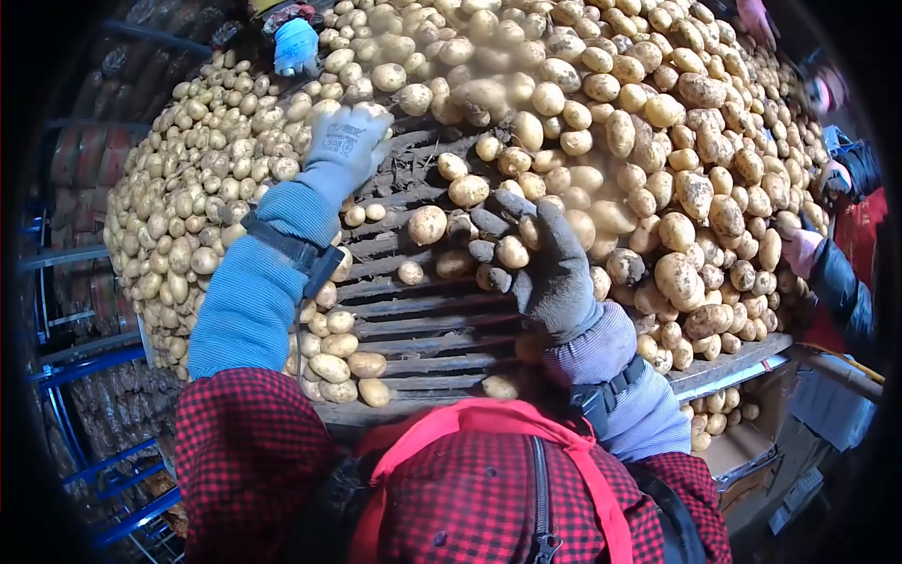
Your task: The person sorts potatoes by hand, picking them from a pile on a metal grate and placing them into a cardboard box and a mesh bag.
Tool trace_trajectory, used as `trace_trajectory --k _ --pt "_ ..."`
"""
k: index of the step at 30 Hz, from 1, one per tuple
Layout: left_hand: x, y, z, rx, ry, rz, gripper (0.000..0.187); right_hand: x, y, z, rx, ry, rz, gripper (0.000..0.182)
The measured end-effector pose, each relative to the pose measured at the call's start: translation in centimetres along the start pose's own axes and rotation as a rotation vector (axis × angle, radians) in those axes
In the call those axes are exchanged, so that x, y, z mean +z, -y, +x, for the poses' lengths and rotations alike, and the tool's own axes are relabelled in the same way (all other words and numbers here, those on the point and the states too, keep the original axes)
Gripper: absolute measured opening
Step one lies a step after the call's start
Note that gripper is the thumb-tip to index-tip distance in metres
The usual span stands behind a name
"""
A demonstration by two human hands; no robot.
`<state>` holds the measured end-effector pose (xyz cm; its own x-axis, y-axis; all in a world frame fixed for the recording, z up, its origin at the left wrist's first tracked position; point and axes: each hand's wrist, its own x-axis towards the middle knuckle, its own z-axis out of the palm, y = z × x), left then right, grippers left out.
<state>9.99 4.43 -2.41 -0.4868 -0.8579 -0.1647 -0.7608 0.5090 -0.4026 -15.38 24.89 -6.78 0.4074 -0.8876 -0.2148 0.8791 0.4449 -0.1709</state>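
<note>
My left hand, in a pale grey-blue printed glove, is over the edge of the potato pile beside the wooden slats. Its fingers bend down and away, and their tips and anything beneath them are hidden. My right hand wears a dark, soiled grey glove. Its fingers and thumb curl around a small potato, with another potato partly showing by the thumb. Loose potatoes lie on the slats near both hands, among them a round potato between the hands.
A large potato heap rises at the right, with smaller potatoes spread at the left. Another person's blue-gloved hand is at the far side, and a co-worker's pink-gloved hand at the right. A cardboard box holds potatoes below the right edge.
</note>
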Motion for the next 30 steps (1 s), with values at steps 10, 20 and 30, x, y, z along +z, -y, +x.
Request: trace_trajectory --k 10,20,30 --pt "1.7 -0.5 1.4 0.034 0.166 0.16 0.031 0.8 0.5 -0.7 0.017 0.0 -0.053 0.058" --pt "-2.3 -1.6 -0.2 -0.238 0.161 -0.503 0.032 0.4 0.0 -0.4 -0.06 0.036 0.024 0.056" --pt "-4.7 -3.2 -6.9 -0.161 -0.196 -0.596 0.072 -0.3 -1.5 -0.6 -0.464 0.096 -0.386 0.056"
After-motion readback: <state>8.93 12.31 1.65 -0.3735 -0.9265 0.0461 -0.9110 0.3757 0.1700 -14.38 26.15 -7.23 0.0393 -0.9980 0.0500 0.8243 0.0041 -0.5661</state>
